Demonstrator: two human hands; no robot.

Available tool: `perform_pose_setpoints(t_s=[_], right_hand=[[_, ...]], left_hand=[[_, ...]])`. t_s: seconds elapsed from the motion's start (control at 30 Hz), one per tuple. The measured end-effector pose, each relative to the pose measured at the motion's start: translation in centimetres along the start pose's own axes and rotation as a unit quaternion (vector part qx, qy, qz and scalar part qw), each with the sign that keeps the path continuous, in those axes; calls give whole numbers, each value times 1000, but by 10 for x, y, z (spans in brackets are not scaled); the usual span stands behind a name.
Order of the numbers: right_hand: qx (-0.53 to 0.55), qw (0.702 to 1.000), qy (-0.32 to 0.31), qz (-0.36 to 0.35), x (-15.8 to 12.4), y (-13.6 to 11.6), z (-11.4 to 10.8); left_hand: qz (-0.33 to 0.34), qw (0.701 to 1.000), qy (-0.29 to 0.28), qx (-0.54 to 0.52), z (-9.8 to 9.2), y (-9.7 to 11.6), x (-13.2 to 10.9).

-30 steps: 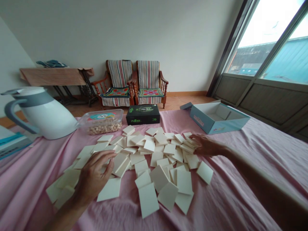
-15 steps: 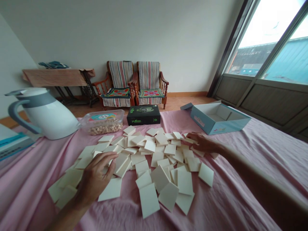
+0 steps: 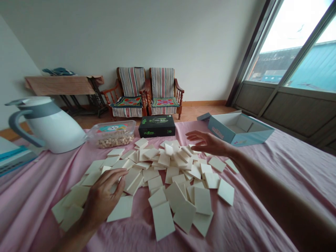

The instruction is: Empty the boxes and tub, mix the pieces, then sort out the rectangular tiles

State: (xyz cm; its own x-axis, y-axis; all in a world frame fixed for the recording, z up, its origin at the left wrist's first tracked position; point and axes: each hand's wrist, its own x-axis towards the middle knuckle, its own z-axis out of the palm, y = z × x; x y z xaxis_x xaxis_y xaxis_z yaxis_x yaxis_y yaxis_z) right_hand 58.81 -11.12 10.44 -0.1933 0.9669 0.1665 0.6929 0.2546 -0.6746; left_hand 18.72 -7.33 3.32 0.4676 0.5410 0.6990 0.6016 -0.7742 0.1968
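A loose heap of flat, cream-white square tiles (image 3: 164, 159) is spread over the pink cloth, many overlapping or tilted. My left hand (image 3: 103, 196) hovers low over the heap's left side, fingers bent, with a gap between thumb and forefinger; nothing shows in its grasp. Right by those fingertips lie a few tiles, partly hidden by the hand. At the heap's far right, my right hand (image 3: 208, 143) is raised just above the tiles, fingers stretched and apart, holding nothing. Some tiles (image 3: 182, 155) left of it look smeared by motion.
Behind the heap stand a clear plastic tub (image 3: 114, 134) of small round pale pieces and a black box (image 3: 156, 126). An open light-blue box (image 3: 240, 129) sits at the back right. A white-and-grey jug (image 3: 52, 122) is on the left, beside a blue-and-white box (image 3: 14, 155).
My right hand has let go of tiles at the far right, lifted and shifted left. Several tiles have slid toward the heap's middle. My left hand has barely moved.
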Motion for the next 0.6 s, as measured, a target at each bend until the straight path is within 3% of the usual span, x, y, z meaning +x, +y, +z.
perform_pose_setpoints(t_s=[0.1,0.2,0.33,0.47,0.6], right_hand=[[-159,979,12,124,-11,16,-4],[-318,923,-60,207,-33,39,1],[-349,913,-97,189,-57,53,12],[-334,913,-104,211,-54,54,9],[-332,906,5,263,-33,59,7]], left_hand=[[2,1000,-1,2,0,1,-1],[12,1000,-4,2,0,2,-1],[18,1000,-6,1,1,3,-1],[16,1000,-6,0,0,4,0],[15,1000,-3,0,0,4,0]])
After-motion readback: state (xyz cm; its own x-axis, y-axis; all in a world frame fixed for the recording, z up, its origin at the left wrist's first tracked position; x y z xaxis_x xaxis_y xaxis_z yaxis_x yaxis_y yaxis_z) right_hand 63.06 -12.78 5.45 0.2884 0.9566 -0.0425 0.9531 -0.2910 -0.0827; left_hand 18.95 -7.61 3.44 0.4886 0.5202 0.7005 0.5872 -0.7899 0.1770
